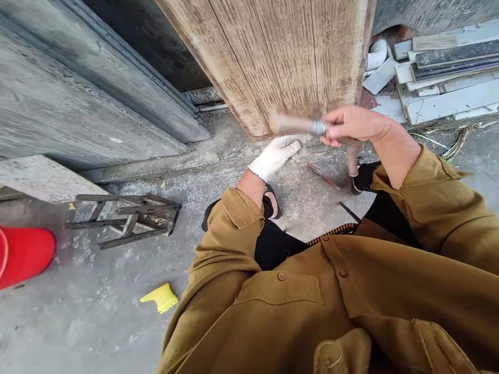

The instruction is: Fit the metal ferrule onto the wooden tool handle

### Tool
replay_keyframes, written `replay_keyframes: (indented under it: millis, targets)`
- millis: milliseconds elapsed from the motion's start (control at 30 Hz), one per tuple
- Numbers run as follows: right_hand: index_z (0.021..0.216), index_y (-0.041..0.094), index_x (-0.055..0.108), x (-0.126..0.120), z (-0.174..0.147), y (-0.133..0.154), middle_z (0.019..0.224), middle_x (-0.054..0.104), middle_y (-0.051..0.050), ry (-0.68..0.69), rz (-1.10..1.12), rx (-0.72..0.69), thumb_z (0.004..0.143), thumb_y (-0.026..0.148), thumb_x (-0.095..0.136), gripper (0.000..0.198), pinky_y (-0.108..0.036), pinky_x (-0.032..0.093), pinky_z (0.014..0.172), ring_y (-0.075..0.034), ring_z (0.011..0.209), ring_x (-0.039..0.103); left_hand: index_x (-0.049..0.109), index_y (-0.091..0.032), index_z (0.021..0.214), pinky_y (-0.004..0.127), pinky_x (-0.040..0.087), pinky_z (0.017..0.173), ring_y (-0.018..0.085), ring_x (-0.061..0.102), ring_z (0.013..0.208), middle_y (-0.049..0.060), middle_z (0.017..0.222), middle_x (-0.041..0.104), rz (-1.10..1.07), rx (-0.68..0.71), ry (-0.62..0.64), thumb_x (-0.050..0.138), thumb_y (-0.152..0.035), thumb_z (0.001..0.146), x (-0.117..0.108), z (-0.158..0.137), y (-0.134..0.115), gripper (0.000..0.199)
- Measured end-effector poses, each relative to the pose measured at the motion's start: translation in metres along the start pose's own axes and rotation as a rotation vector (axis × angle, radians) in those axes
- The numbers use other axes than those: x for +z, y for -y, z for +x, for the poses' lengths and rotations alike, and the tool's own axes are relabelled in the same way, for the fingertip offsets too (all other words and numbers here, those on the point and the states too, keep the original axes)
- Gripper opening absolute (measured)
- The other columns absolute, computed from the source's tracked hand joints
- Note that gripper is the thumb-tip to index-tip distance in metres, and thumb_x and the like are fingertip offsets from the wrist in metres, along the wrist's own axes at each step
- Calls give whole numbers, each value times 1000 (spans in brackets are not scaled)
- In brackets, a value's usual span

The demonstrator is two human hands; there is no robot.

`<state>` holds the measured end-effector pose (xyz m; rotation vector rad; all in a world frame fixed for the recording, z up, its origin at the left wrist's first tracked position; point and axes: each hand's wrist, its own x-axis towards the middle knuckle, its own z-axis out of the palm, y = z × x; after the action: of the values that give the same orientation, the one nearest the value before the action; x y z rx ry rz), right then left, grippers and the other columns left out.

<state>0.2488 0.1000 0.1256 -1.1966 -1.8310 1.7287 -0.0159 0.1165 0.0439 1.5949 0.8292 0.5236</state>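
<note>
My right hand [356,124], bare, is closed round a wooden tool [294,123] with a shiny metal band. Motion blurs the tool, and its pale end points left, in front of the panel's lower edge. A brownish, stubby piece [353,157] hangs below this hand; whether it belongs to the tool I cannot tell. My left hand [277,156], in a white glove, is closed with curled fingers just below the panel's bottom edge; anything inside it is hidden. The worn wooden plank panel [288,57] stands upright before me. Between my feet lies a thin reddish rod [323,175].
A small wooden stool [132,218] lies on its side at left, near a red bucket [27,254]. A yellow scrap [161,297] is on the concrete. Stacked boards and tiles [452,78] fill the right back. A dark bar [350,212] shows near my lap.
</note>
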Motion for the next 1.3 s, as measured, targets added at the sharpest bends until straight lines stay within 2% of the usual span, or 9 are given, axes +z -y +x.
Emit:
replay_keyframes:
  millis: [100,200,367,467,633,767,900,1033,1300]
  targets:
    - [90,25,57,-6,8,-9,85,60,-1,-383,283,-151,104,51,69,32,-28,48,66,-14,72,49,70,-14,86,23,46,58,9,50,60,6,79,68,-100,12,151,74,-74,91,13,-3,-1,61]
    - [90,22,52,-14,16,-16,84,59,-2,-587,18,59,110,33,59,24,-27,47,69,-13,72,48,74,-13,88,22,45,54,8,49,58,6,76,68,-127,-57,345,78,-74,88,21,-8,-9,62]
    - [92,14,73,-16,19,-21,85,71,-9,-223,-863,404,99,30,79,18,-34,47,79,-18,79,60,74,-13,86,23,49,54,9,55,57,10,87,76,-108,-59,287,80,-65,87,6,-13,-19,53]
    - [90,10,79,-4,15,-15,70,67,-2,117,-803,503,97,19,82,12,-29,38,70,-12,67,54,70,-13,82,22,46,51,8,54,54,10,82,75,-85,-58,117,79,-54,87,-7,-13,-19,42]
    - [84,0,78,23,9,2,65,65,5,241,-398,694,87,0,83,6,-23,29,65,-1,60,46,68,-14,82,21,47,53,7,54,55,7,81,72,-7,-42,-15,70,-42,91,-14,-14,-20,29]
    - [81,7,77,28,8,8,65,63,7,458,-348,528,92,1,78,13,-20,35,68,-1,62,52,66,-14,83,22,49,60,11,58,64,4,79,68,134,-45,-83,65,-34,92,-11,-8,-14,21]
    - [93,18,76,11,5,9,77,70,1,124,-324,139,101,18,72,9,-24,50,71,-11,69,61,67,-15,80,24,49,70,14,61,74,3,76,64,284,-42,-131,63,-27,93,-1,0,-5,19]
    - [111,19,75,-12,6,0,101,75,-10,-273,-340,107,109,39,57,26,-35,57,81,-22,87,68,70,-15,81,23,46,63,11,53,63,1,72,64,184,-44,109,64,-37,95,11,-2,-5,27]
    - [97,18,75,3,30,-28,83,70,-9,-173,-822,280,99,27,76,10,-38,51,86,-26,89,68,78,-15,84,24,42,62,11,53,62,3,74,69,109,-30,358,68,-44,93,15,-7,-12,32]
